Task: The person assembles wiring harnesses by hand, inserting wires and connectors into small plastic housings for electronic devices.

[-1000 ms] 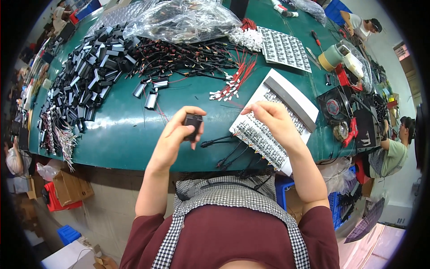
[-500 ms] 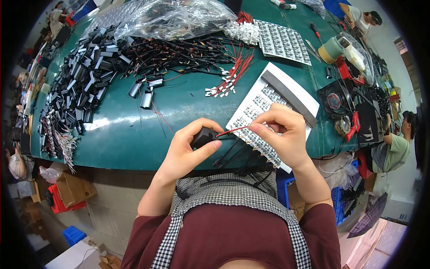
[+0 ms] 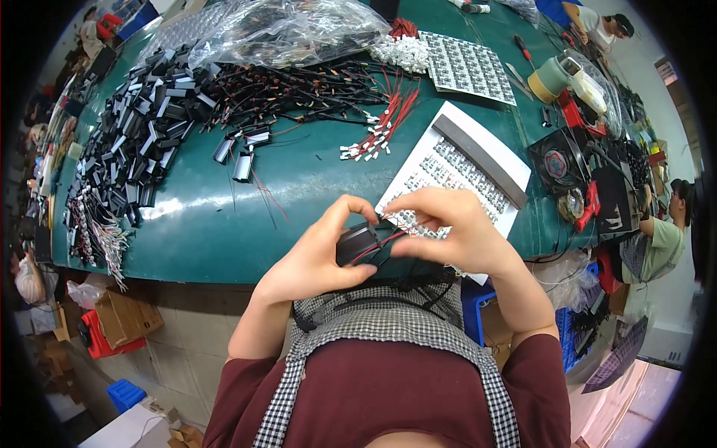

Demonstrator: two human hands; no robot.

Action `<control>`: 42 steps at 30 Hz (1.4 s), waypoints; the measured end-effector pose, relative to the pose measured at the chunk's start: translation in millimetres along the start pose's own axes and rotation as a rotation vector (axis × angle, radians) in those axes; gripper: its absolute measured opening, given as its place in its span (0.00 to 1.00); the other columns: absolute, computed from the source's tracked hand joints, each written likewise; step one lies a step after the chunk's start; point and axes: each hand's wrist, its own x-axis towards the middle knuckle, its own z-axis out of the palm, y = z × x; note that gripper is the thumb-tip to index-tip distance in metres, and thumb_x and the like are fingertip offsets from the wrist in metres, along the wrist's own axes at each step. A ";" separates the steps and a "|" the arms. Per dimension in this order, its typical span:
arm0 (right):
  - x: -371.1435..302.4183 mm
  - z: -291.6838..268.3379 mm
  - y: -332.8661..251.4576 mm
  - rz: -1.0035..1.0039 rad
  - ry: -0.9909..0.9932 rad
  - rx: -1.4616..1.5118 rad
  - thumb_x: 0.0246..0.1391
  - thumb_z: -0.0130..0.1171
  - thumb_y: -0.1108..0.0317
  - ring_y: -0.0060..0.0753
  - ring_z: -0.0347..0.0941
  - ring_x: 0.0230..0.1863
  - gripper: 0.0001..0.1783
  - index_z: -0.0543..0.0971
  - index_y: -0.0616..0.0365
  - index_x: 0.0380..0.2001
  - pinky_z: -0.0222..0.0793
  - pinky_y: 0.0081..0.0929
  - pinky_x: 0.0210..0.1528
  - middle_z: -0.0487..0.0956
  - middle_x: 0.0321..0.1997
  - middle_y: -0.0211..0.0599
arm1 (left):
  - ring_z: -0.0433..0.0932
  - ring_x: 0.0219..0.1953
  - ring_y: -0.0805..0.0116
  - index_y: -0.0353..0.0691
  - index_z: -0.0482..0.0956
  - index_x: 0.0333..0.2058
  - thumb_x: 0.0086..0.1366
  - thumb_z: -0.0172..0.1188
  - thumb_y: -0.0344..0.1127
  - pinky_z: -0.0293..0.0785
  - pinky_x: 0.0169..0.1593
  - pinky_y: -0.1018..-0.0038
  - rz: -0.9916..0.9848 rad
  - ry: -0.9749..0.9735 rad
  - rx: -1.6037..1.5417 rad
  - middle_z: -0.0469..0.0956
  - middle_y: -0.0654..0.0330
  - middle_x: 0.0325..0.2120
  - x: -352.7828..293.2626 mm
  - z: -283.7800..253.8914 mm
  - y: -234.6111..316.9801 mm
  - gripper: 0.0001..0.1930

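Near the table's front edge, my left hand [image 3: 317, 254] has a small black plastic case [image 3: 356, 243] between its thumb and fingers. Red and black wires [image 3: 390, 239] come out of the case toward my right hand [image 3: 455, 228]. That hand is curved beside the case, thumb and forefinger apart, with the wires running near the gap. Its other fingers are partly hidden. Behind it lies a white board with rows of small electronic parts [image 3: 426, 170] and a grey strip [image 3: 478, 160]. Black cables hang by the table edge below my hands.
At left lies a heap of black-and-silver casings [image 3: 160, 112], with bundled wires [image 3: 97, 231] below it. Farther back are black cables [image 3: 291, 93], red wires with white plugs [image 3: 385, 123] and another parts sheet [image 3: 470, 67]. A fan [image 3: 556, 164] stands at right; people work nearby.
My right hand has let go of the red wire it was pinching and moved left, close to the case. The case has shifted slightly right and turned in my left hand.
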 end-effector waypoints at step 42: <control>-2.3 9.0 7.7 0.127 -0.242 0.209 0.47 0.61 0.63 0.24 0.61 0.17 0.31 0.64 0.52 0.55 0.58 0.21 0.23 0.63 0.14 0.28 | 0.67 0.26 0.82 0.39 0.67 0.38 0.58 0.58 0.28 0.64 0.28 0.84 0.189 0.015 -0.345 0.63 0.62 0.44 3.9 6.2 -10.6 0.11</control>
